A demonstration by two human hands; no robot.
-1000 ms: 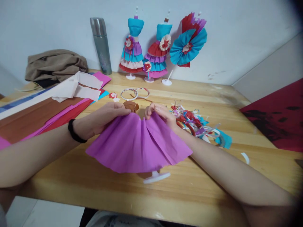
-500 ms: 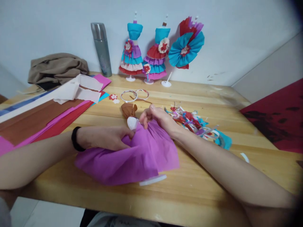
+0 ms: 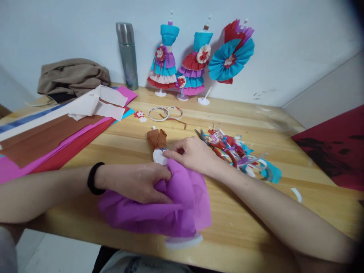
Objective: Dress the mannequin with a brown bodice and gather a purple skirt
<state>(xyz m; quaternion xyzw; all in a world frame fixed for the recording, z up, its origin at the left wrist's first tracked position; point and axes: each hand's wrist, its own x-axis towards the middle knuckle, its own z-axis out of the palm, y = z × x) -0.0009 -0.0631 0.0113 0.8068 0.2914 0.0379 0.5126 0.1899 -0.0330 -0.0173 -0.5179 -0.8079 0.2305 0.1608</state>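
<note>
A small dress form lies on its side on the table, with a brown paper top (image 3: 157,139), a bare white waist (image 3: 160,156) and a white round base (image 3: 184,241). Purple crepe paper (image 3: 182,185) is gathered around its lower part like a skirt. My left hand (image 3: 139,182), with a black band at the wrist, grips a fold of this paper between thumb and fingers. Beside the waist, my right hand (image 3: 193,154) is closed at the paper's upper edge, its thumb and forefinger against the white body. Its other fingertips are hidden.
Pliers (image 3: 201,134) and orange-handled scissors (image 3: 224,155) lie in paper scraps (image 3: 237,146) on the right. Paper-dressed forms (image 3: 163,68) and a metal flask (image 3: 127,60) stand at the back. Coloured paper sheets (image 3: 57,140) lie left, rings (image 3: 158,113) in the middle.
My right hand's raised, curled fingers have come down onto the waist. The dress form has shifted a little towards me, and more of its brown top shows. The whole view has shifted slightly.
</note>
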